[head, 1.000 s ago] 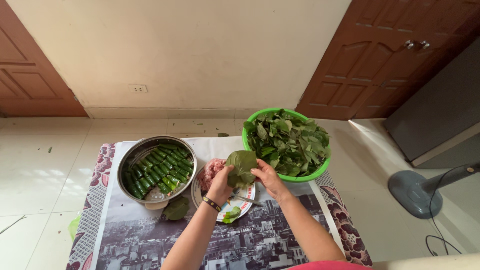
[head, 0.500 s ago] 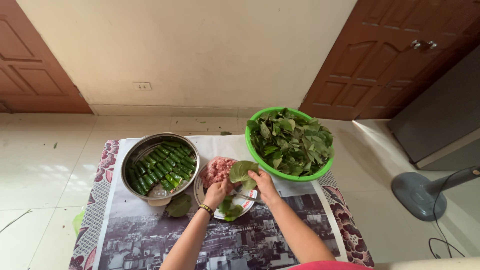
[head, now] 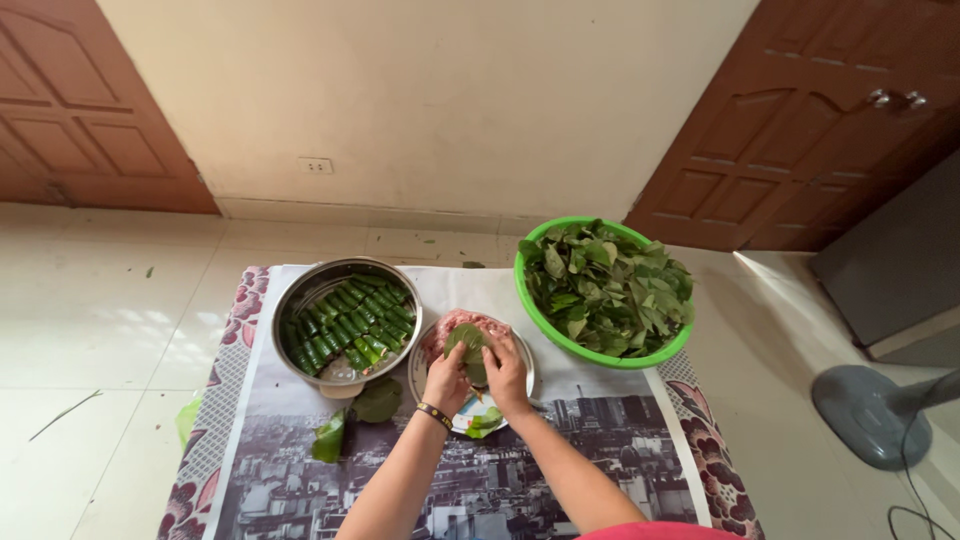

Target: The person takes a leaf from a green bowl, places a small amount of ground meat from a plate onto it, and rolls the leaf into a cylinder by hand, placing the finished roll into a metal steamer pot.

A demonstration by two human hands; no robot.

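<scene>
Both hands meet over a white plate (head: 524, 378) that carries pink minced meat (head: 448, 328). My left hand (head: 445, 378), with a dark bracelet on its wrist, and my right hand (head: 507, 375) together pinch a green leaf (head: 467, 344) laid flat over the meat. A steel pot (head: 296, 295) to the left holds several rolled green leaf parcels (head: 352, 323) in rows. The green plastic basin (head: 556, 336) on the right is heaped with loose leaves (head: 605, 285).
Everything sits on a printed mat (head: 300, 470) with a floral border, spread on a tiled floor (head: 100, 320). Two loose leaves (head: 377, 401) lie in front of the pot. A fan base (head: 868, 414) stands at the right; wooden doors flank the wall.
The leaf has come down from in front of the basin onto the plate of meat. Both hands have lowered with it and drawn closer together.
</scene>
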